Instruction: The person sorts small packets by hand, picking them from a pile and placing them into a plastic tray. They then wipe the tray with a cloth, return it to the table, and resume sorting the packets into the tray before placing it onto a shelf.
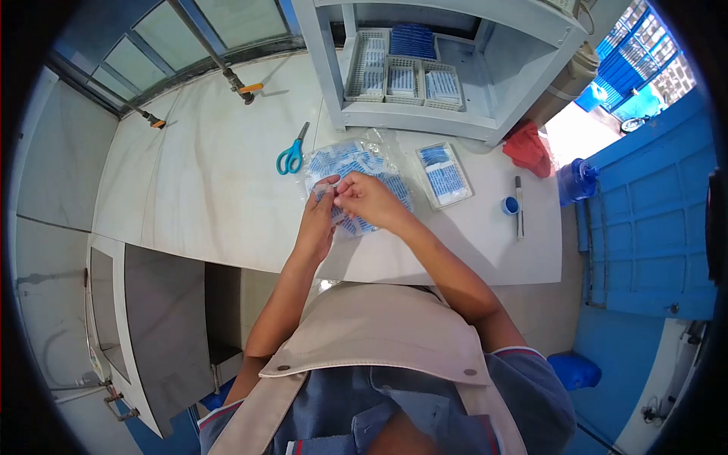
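Both my hands meet over a clear plastic bag (390, 182) of blue-and-white printed packets on the white table. My left hand (315, 220) has its fingers closed around a small whitish piece. My right hand (371, 200) pinches close beside the left fingertips; what lies between its fingers is too small to make out. Just left of the bag lie scissors with turquoise handles (290, 158), blades pointing away. To the right stands a clear tray (456, 199) with more blue-and-white packets.
A white shelf (425, 125) with baskets of packets (404, 80) stands behind. On the right are a marker (519, 212), a round blue-topped item (510, 205), a red cloth (527, 148) and a blue water bottle (578, 182). Orange-handled valves (246, 91) rise at the back left.
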The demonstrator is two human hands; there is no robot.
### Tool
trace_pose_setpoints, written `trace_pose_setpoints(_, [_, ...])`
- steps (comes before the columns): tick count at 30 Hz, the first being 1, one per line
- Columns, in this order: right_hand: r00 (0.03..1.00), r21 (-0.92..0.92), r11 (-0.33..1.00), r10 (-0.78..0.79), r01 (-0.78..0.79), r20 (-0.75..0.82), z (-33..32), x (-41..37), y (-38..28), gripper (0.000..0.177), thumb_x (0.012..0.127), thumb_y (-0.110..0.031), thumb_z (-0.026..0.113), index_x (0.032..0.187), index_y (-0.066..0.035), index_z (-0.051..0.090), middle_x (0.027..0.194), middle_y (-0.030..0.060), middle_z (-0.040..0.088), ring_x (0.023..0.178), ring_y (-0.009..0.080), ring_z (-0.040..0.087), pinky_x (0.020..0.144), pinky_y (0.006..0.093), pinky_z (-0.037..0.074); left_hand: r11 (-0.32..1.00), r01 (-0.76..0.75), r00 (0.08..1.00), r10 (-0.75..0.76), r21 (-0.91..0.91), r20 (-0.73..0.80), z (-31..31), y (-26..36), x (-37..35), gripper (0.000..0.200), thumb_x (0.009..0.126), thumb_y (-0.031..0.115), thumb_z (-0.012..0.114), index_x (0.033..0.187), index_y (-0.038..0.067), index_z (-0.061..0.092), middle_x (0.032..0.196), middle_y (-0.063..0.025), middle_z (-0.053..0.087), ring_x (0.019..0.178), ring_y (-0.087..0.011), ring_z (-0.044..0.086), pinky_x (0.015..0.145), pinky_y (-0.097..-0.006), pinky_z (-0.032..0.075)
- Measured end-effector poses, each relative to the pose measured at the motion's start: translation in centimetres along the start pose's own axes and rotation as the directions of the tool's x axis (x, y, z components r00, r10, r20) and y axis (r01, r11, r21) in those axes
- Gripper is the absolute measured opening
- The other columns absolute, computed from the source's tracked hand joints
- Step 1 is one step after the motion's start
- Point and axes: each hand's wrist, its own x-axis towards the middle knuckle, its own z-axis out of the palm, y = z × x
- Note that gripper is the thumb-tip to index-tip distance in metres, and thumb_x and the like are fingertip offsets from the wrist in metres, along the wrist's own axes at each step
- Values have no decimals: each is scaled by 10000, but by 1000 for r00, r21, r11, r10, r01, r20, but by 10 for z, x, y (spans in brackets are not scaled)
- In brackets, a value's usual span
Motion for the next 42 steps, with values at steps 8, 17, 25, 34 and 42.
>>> trace_pose_setpoints(8, [969, -657, 745, -230, 119, -85, -24, 40, 28, 350, 718, -135, 725, 1020, -8, 601, 1114, 189, 522, 993, 353, 565, 846, 392, 461, 986, -39, 998, 31, -163, -54, -6, 14, -10, 349, 921, 49, 393, 1269, 81, 376, 892, -97, 564, 721, -148, 553, 618, -258, 458])
trace_pose_setpoints(17, [960, -710, 647, -189, 278, 205, -53, 68, 33, 350, 682, -202, 780, 961, -64, 618, 1039, 130, 513, 934, 269, 562, 791, 322, 460, 982, 72, 997, -77, -175, -24, -9, 15, -5, 314, 891, 40, 427, 1195, 106, 379, 810, -68, 529, 617, -109, 448, 520, -242, 371])
trace_pose_setpoints(25, [966, 170, 955, 223, -244, 134, -64, 18, -16, 239, 873, -167, 627, 972, 49, 597, 730, 48, 583, 637, 103, 558, 561, 231, 461, 976, 14, 999, -20, -218, -26, -2, 17, 4, 266, 916, 92, 453, 1177, 49, 419, 820, -55, 533, 621, -99, 449, 520, -230, 372])
trace_pose_setpoints(34, [988, 167, 984, 85, -63, -127, -49, -10, -27, 265, 872, -132, 634, 1061, 52, 606, 719, 53, 596, 558, 99, 555, 511, 220, 456, 992, -33, 997, 24, -121, -75, 18, 21, 9, 69, 854, 110, 623, 885, 82, 567, 712, 5, 535, 578, -57, 444, 496, -212, 351])
trace_pose_setpoints(42, [934, 66, 990, -93, 124, -344, -61, -14, -29, 226, 876, -112, 607, 1046, 33, 646, 761, 61, 633, 607, 110, 593, 522, 221, 460, 988, -44, 992, 26, -150, -120, 6, 19, 10, 63, 847, 84, 625, 829, 65, 567, 693, 9, 526, 563, -59, 444, 480, -213, 346])
